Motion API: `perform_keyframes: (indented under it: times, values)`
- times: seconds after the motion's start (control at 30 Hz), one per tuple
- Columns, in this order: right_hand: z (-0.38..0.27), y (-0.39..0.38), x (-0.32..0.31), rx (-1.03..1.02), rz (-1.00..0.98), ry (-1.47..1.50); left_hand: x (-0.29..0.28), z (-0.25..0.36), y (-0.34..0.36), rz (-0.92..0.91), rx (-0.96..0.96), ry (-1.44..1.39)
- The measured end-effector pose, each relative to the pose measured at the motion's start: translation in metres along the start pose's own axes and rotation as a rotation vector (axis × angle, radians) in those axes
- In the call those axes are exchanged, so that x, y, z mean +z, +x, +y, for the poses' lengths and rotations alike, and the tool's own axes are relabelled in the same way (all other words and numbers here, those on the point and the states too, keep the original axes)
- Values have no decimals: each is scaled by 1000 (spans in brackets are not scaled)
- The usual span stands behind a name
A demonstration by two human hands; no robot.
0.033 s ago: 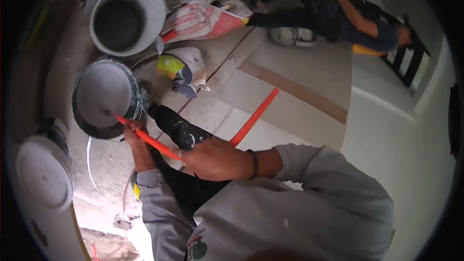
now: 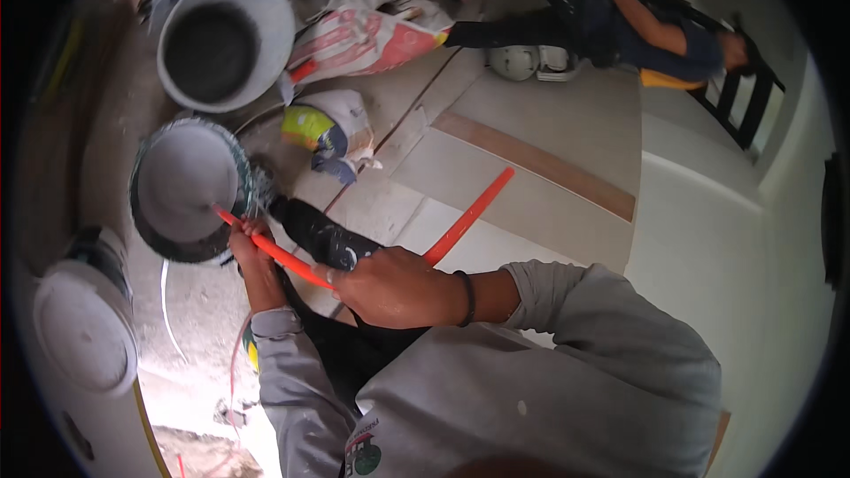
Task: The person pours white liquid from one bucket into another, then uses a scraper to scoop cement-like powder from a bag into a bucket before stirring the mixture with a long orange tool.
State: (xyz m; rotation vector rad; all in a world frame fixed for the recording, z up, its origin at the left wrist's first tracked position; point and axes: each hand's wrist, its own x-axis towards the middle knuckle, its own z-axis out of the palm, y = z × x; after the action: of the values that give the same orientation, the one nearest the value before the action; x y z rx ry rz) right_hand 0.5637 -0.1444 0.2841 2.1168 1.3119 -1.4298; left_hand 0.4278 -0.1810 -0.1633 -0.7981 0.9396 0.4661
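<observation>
- Rod [image 2: 288,257], orange: end in grey mix [image 2: 181,173] inside left bucket [image 2: 180,246].
- Left hand [image 2: 251,252], right hand [image 2: 394,288]: fingers curled around rod.
- Change: scarcely any; both grips kept, so rod stays in mix.

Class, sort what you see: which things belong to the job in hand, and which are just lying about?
In use:
left hand and right hand, both gripping the orange tool
dark-rimmed bucket
its pale contents, at the tool's end

Apparently lying about:
pale bucket with dark inside
red-and-white sack
yellow-green and blue bag
brown strip
</observation>
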Motion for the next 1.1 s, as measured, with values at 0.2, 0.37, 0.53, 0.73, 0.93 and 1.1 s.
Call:
perform_keyframes:
  times: [0.2,0.37,0.53,0.73,0.93,1.1]
  values:
    - [-9,18,-14,-145,111,43,80,29,8,-362,283,367]
    - [12,3,10,-136,-21,109,62,10,-51,27,293,-10]
    - [27,5,-13,-16,227,92,93,-13,-10,31,195,204]
    - [7,27,-11,-213,69,59,96,40,-33,-233,206,82]
    - [29,1,-12,-32,16,-64,57,-41,-25,5,189,54]
    - [21,29,-19,-53,132,25,117,2,19,-115,146,54]
